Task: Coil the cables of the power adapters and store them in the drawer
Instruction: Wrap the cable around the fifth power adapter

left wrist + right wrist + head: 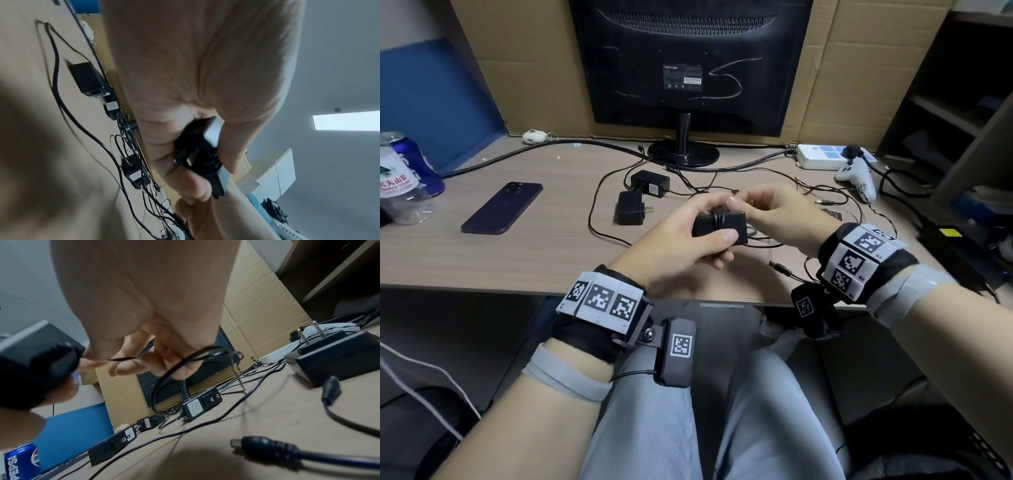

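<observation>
My left hand [674,250] holds a black power adapter [719,228] just above the near edge of the bench [517,253], thumb on its near face and fingers curled beneath; a few turns of its thin cable [717,219] already wrap the adapter's middle. My right hand [770,212] pinches that cable between thumb and fingertips just beyond the adapter, and from the right wrist view I see a loose loop [170,378] hanging around the fingers. So each grip is narrow and occupied, one on the adapter, one on its cable. Two more adapters [631,207] lie on the bench beyond my hands, touching each other, their cables uncoiled and trailing across the surface. A dark phone [501,209] lies to the left, well apart, with a monitor [688,61] standing behind.
</observation>
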`<state>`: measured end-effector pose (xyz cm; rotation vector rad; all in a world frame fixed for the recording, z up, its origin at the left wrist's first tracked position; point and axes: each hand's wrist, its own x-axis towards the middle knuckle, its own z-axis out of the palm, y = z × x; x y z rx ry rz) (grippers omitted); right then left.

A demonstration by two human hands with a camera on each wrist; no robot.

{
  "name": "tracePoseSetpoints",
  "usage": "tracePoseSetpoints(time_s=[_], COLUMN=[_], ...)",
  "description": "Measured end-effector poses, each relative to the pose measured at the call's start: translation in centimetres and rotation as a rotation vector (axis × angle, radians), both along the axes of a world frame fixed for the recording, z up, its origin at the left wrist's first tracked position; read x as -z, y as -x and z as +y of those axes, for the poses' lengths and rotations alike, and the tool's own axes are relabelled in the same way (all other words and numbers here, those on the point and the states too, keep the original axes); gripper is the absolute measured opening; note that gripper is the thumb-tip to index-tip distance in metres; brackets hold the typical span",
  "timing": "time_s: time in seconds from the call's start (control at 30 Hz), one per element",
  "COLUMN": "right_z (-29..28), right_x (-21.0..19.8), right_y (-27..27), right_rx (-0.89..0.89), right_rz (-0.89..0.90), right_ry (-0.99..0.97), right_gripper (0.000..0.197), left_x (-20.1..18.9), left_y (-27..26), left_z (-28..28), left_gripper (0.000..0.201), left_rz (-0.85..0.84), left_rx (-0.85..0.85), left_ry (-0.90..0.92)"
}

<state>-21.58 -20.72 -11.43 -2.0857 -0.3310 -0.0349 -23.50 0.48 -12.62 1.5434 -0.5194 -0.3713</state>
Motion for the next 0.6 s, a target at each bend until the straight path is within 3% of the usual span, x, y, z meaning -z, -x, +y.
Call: tracePoseSetpoints(time_s=[0.1, 0.3, 0.47, 0.6], right_z=[-0.5, 0.1, 0.1, 0.5], right_x=[0.8, 0.0, -0.7, -0.9], right_y=[-0.2, 0.6, 0.4, 0.6], right_rx=[0.014, -0.115, -0.099, -0.117], right_rz=[0.062, 0.111, 0.003, -0.094], right_ry=[0.087, 0.281, 0.378, 0.454], right_gripper=[0.034, 0.029, 0.026, 0.024], left_x=[-0.3, -0.4, 0.8, 1.2], left_y=[-0.6, -0.7, -2.0, -2.0], left_z=[0.3, -0.3, 0.1, 0.2], left_gripper=[0.045, 0.03, 0.04, 0.042], left_rz=[0.004, 0.156, 0.01, -0.045], left_rx=[-0.051, -0.218, -0.458, -0.453], left_ry=[0.075, 0.262, 0.01, -0.172])
